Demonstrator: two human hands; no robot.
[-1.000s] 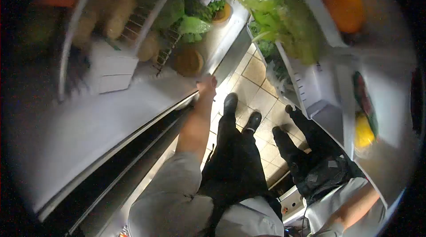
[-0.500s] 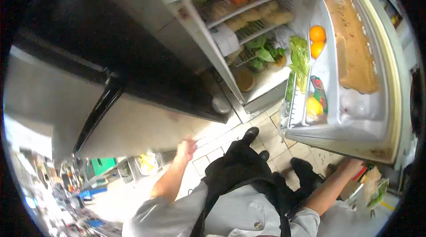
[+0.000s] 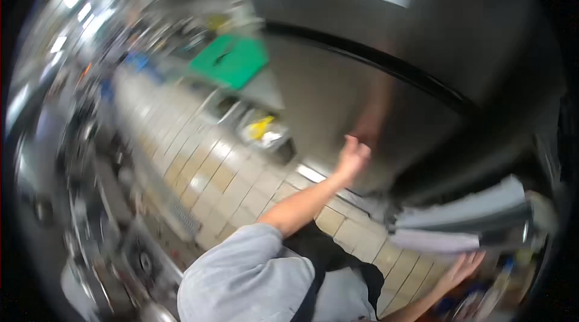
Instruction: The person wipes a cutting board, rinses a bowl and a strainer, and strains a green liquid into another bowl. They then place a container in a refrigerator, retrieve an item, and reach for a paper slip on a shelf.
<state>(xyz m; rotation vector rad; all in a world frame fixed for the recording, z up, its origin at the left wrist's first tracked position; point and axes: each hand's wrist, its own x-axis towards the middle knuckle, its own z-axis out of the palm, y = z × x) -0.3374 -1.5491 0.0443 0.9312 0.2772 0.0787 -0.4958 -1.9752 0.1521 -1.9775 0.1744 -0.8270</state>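
Observation:
My left hand is in front of the large steel door, thumb raised and fingers loosely bent, with nothing in it. A blurred reflection of the hand and arm shows on the metal. At the lower right, my right hand has its fingers stretched out, close under the edge of a pale grey and white panel. That panel is blurred and stands where the smaller fridge is. A long black handle strip crosses the steel front.
Left of the steel cabinet, a green cutting board lies on a counter. Below it stands a bin with yellow and white contents. Tiled floor runs along the aisle, with cooking equipment on the far left.
My view has swung left. The open fridge with its food is out of sight, and pale panels show there instead. My right hand has left the fridge door's lower edge; my left stays by the steel door.

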